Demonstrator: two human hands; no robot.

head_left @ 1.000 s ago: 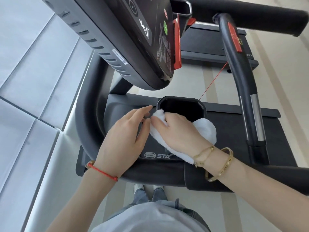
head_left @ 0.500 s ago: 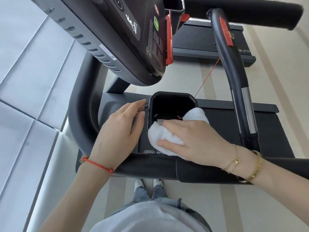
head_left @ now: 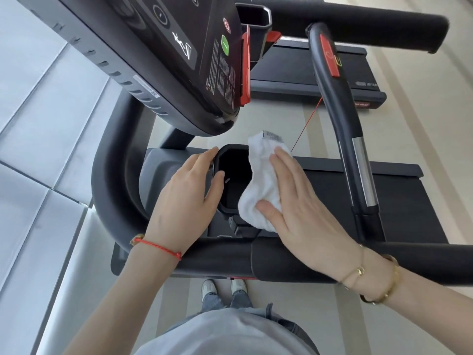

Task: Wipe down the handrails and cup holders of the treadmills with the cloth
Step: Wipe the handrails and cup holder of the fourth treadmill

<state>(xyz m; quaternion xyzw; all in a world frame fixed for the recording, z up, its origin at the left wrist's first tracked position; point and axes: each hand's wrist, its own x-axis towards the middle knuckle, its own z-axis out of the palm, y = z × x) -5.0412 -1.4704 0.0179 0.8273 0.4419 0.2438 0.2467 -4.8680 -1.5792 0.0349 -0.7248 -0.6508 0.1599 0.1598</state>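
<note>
The white terry cloth (head_left: 261, 183) has slid from the near rim to the right edge of the black square cup holder (head_left: 231, 175), pressed under the flat, straight-fingered right hand (head_left: 302, 201). The left hand (head_left: 189, 198) rests open on the left rim, holding nothing.

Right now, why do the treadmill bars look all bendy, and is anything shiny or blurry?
Head view: the wide lens curves the handrail and the wall panels; daylight glints on the rail's silver strip; the white cloth looks sharp, with its weave washed out bright; the cup holder inside is too dark to see.
</note>
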